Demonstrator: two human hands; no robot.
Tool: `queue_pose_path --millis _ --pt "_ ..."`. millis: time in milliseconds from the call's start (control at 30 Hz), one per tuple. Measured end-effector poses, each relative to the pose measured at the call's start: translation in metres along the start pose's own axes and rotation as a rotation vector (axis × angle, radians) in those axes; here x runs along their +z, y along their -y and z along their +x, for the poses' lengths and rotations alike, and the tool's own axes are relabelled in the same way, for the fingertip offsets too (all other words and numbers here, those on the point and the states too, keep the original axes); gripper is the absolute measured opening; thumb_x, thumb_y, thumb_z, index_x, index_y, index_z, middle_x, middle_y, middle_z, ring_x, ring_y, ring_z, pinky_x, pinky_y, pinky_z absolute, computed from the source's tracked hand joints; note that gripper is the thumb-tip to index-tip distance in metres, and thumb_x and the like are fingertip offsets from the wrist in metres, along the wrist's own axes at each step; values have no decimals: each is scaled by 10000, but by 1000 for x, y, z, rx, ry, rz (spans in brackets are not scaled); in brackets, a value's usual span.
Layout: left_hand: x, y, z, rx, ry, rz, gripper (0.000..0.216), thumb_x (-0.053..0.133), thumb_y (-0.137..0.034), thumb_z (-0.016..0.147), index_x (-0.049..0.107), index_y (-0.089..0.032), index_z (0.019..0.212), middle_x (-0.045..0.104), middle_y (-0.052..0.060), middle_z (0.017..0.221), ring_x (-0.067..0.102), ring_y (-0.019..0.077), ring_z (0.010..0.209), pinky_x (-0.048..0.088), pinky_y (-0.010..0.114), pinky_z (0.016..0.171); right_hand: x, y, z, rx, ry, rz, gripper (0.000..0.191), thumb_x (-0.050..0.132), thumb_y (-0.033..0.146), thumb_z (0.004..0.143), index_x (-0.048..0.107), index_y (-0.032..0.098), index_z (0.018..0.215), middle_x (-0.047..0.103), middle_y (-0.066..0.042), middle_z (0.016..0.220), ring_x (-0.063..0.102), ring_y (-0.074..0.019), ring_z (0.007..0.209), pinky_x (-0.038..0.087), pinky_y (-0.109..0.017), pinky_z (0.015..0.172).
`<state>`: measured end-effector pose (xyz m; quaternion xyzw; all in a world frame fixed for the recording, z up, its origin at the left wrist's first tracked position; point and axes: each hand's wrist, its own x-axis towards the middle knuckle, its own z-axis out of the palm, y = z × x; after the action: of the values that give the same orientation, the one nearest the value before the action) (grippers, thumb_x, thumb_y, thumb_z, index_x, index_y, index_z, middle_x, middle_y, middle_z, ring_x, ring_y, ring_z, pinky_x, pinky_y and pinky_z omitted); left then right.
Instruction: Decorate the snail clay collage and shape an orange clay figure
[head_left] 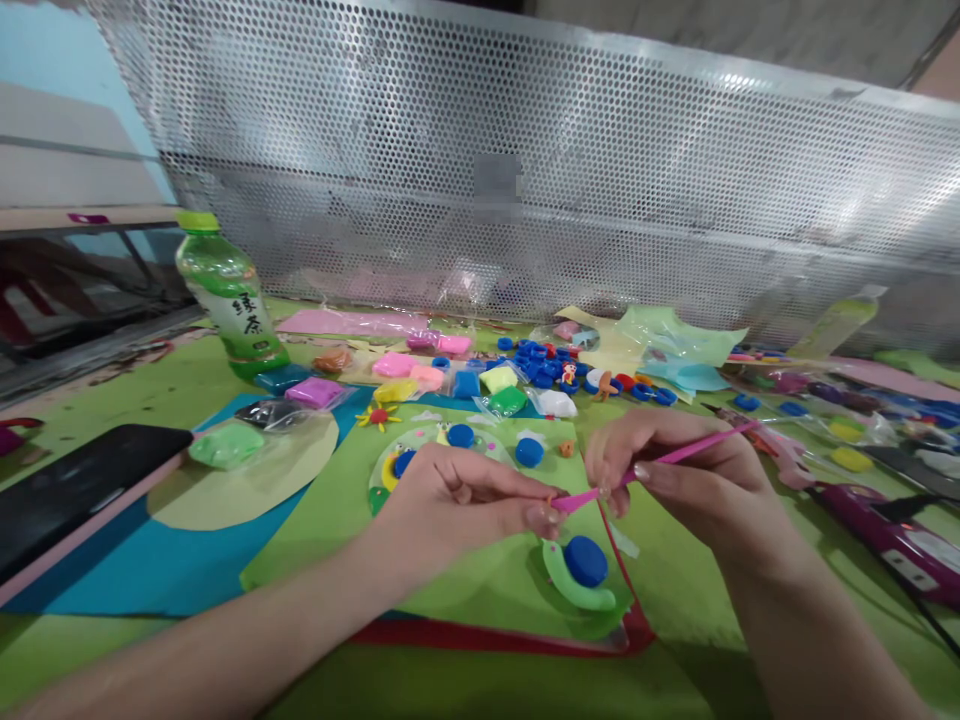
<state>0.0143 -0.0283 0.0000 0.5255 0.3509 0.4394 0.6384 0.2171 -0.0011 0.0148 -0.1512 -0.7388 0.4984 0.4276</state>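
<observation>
Messy green bench (667,580): left hand (450,510) pinches a tiny orange bit (551,499) by the slim pink plastic stick's (697,447) tip; right hand (720,500) pinches mid-stick, guessing for steadiness, above the flat green sheet's (465,600) right edge.

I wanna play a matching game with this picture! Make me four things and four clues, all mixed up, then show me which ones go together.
Things
1. Thin tool
2. Tea bottle
3. Phone
4. Sun shape

Clues
A. Yellow, with a red middle
B. Black on top, lying at the left edge of the picture
C. Pink, held in the left hand and the right hand
D. Green, standing up

Right pairs: 1-C, 2-D, 3-B, 4-A
</observation>
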Motion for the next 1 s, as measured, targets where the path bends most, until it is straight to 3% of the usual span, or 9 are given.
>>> queue_pose_path --millis 167,367,600,833,1000 --pt "-1 0 0 1 14 -19 99 733 -159 625 734 -248 669 726 -29 644 686 115 617 557 177 652 -2 -1 1 -5 5 17 136 522 219 864 646 166 848 571 -34 672 545 -139 617 455 -293 575" --pt "-2 1 0 5 15 12 76 742 -199 625 738 -228 695 728 -9 651 688 138 625 564 217 668 -1 -1 2 -6 2 22 132 529 219 858 647 161 842 575 -34 659 548 -144 607 459 -294 568" --pt "-1 2 3 -7 20 -101 79 755 -152 608 704 -206 636 718 -31 621 688 118 618 555 192 647 -2 -1 2 -11 9 6 132 527 224 863 644 165 849 585 -38 679 553 -137 611 468 -283 569" --pt "-4 4 0 -6 -18 31 21 738 -216 657 726 -230 665 722 -12 616 685 106 602 423 104 434 -1 -1 2 -13 -4 -7 138 520 215 865 646 160 859 581 -40 678 547 -133 614 464 -272 561" --pt "-4 6 1 36 -14 50 30 722 -249 678 732 -238 704 723 -3 631 697 145 648 415 123 411 -1 -1 2 -18 -15 -12 135 529 218 862 653 165 868 589 -39 693 551 -130 615 466 -269 564"
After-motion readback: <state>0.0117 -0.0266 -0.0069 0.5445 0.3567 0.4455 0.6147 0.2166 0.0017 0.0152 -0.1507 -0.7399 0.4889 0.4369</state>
